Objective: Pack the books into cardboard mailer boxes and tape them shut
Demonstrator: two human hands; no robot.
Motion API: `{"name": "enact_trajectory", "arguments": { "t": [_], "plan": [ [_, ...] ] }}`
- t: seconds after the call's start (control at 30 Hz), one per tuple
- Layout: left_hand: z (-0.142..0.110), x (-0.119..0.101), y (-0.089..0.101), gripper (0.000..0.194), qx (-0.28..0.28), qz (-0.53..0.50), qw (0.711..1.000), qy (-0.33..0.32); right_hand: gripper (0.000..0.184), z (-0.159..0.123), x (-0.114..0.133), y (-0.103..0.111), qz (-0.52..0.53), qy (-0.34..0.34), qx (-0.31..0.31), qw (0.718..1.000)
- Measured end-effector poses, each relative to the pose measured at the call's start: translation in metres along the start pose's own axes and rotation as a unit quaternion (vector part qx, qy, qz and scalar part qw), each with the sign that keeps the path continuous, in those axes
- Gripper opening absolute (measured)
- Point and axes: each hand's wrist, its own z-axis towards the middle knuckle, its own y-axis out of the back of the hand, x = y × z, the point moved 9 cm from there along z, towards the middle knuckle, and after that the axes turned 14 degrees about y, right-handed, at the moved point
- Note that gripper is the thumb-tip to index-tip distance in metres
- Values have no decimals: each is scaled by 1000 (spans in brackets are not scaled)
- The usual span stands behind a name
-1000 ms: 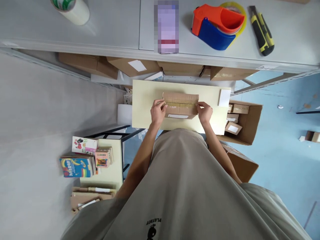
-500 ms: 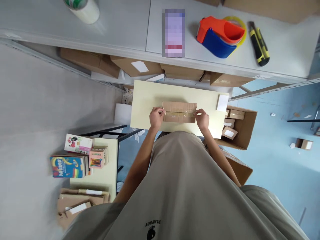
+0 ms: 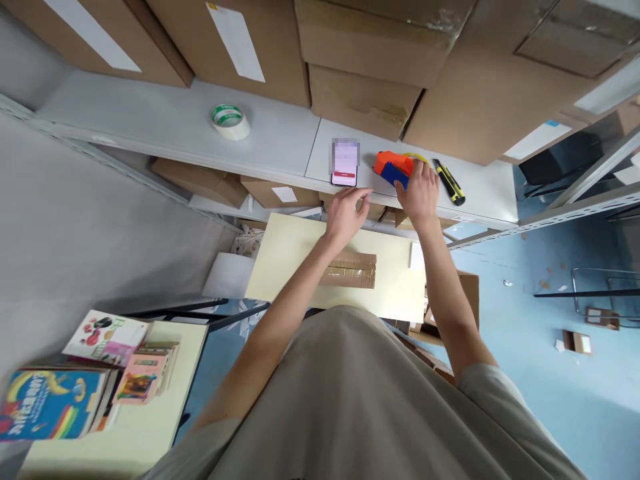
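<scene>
On the grey shelf, my right hand (image 3: 421,193) has its fingers round the near right end of an orange and blue tape dispenser (image 3: 393,167), hiding part of it. My left hand (image 3: 347,215) hovers at the shelf's front edge, just below a phone (image 3: 345,163); its fingers are apart and hold nothing. Beneath the left forearm, a flat taped cardboard box (image 3: 353,269) lies on the cream table (image 3: 395,293), its left end covered by that arm.
A yellow and black utility knife (image 3: 449,183) lies right of the dispenser, and a tape roll (image 3: 230,122) sits farther left. Large cardboard boxes (image 3: 360,100) line the shelf's back. Books (image 3: 55,403) are stacked on a side table at lower left.
Both hands have left the cardboard box and reached forward to the shelf. My right hand has taken hold of the tape dispenser. The view has tilted up, showing more boxes.
</scene>
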Motion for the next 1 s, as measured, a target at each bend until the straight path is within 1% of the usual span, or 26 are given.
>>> {"name": "enact_trajectory", "arguments": {
  "t": [0.07, 0.13, 0.17, 0.2, 0.27, 0.33, 0.4, 0.43, 0.47, 0.5, 0.53, 0.57, 0.6, 0.63, 0.73, 0.83, 0.93, 1.0],
  "plan": [
    [8, -16, -2, 31, 3, -30, 1000, -1, 65, 27, -17, -18, 1, -18, 55, 998],
    [5, -19, -4, 33, 18, -57, 998, 10, 62, 37, -29, -34, 4, -34, 103, 994],
    [-1, -17, -5, 34, 25, -69, 997, 18, 61, 36, -32, -38, 8, -39, 111, 993],
    [-9, -12, -5, 35, 31, -81, 996, 27, 60, 31, -33, -38, 15, -41, 106, 993],
    [-30, 3, -6, 34, 38, -106, 992, 54, 62, 10, -25, -31, 48, -44, 66, 996],
    [-57, 24, -7, 30, 41, -143, 985, 89, 67, -25, -7, -22, 108, -50, 30, 992],
    [-87, 45, -12, 21, 52, -194, 971, 130, 70, -71, 18, -23, 196, -79, 37, 977],
    [-103, 54, -15, 17, 60, -223, 961, 150, 70, -94, 35, -27, 260, -95, 46, 960],
    [-119, 63, -19, 17, 70, -250, 951, 168, 70, -116, 53, -34, 337, -109, 59, 933],
    [-134, 70, -21, 21, 77, -273, 941, 185, 70, -137, 72, -42, 411, -126, 70, 900],
    [-149, 77, -22, 27, 79, -290, 933, 199, 69, -155, 89, -49, 462, -146, 76, 872],
    [-163, 83, -20, 34, 76, -300, 927, 213, 69, -171, 104, -56, 493, -167, 78, 850],
    [-176, 89, -17, 38, 69, -304, 923, 227, 69, -184, 116, -63, 511, -185, 78, 836],
    [-187, 95, -12, 41, 59, -304, 920, 239, 68, -194, 126, -70, 518, -200, 78, 828],
    [-213, 109, 6, 40, 43, -289, 920, 263, 66, -213, 151, -86, 526, -215, 94, 818],
    [-230, 118, 19, 35, 66, -244, 930, 269, 66, -224, 170, -97, 524, -209, 134, 815],
    [-238, 133, 32, 34, 91, -201, 933, 284, 70, -234, 182, -103, 508, -198, 170, 821],
    [-238, 150, 42, 44, 98, -224, 917, 314, 71, -241, 186, -105, 497, -192, 197, 823]
  ]
}}
